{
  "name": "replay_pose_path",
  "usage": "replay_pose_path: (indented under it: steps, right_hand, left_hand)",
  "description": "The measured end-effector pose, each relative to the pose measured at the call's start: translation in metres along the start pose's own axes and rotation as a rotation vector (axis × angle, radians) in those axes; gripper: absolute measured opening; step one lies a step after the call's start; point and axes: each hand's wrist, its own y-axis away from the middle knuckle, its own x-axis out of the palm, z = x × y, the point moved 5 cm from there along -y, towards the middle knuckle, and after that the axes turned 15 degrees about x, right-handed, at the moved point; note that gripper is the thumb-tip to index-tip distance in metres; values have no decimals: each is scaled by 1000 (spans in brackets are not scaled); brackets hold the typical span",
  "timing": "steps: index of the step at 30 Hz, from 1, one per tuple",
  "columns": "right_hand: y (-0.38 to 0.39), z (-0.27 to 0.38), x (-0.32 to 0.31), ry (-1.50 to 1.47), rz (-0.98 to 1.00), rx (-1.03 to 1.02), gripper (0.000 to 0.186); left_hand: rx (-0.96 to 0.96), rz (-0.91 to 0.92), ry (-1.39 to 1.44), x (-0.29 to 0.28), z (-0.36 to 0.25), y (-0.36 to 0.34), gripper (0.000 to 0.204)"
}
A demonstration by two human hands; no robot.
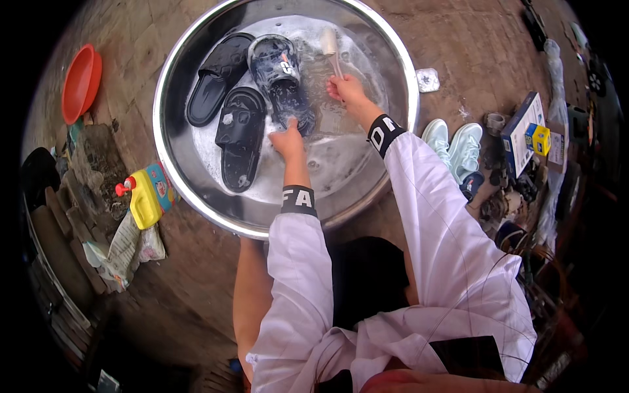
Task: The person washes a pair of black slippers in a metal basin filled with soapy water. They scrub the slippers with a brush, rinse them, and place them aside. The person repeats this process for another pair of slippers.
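Observation:
A wide steel basin [407,92] of soapy water holds several black slides. My left hand [287,136] is closed on the near end of a black slide [268,65] with a light logo on its strap, in the middle of the basin. To its right, my right hand [347,92] grips the handle of a brush [329,42], whose pale head is over the foamy water at the back. Another slide [203,98] lies at the back left, and one [238,157] lies beside my left hand, dotted with suds.
An orange plastic bowl [82,84], a yellow jug [145,203] and bags [124,252] are at the left. At the right are pale mint sneakers [465,154], a small square item [428,80], cardboard boxes [521,137] and clutter. My knees are under the basin's near edge.

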Motion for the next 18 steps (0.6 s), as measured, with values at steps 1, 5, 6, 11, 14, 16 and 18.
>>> replay_pose_path:
  steps: [1,5,6,11,14,16,18]
  right_hand:
    - [-1,2,-20,186,-107,-40,12]
    - [-4,0,-36,395,-270,-148,15]
    - [-15,-2,-41,306,-276,-167,16]
    - [55,23,74,-189,463,65,19]
    - [35,25,50,17,240,-58,23]
    - [27,24,22,145,111,-120,23]
    - [25,22,-4,351,-17,-196,26]
  left_hand:
    - [-91,115,38,0,-14,11,74]
    - [-42,95,56,-14,-28,35,78]
    - [-44,124,56,-5,-31,42,78]
    - [-36,88,-60,-23,7,34,81]
    - [55,145,-285,-31,-14,30,83]
    - [121,202,-373,-46,-17,23,84]
    - [160,304,-337,-55,-10,14,86]
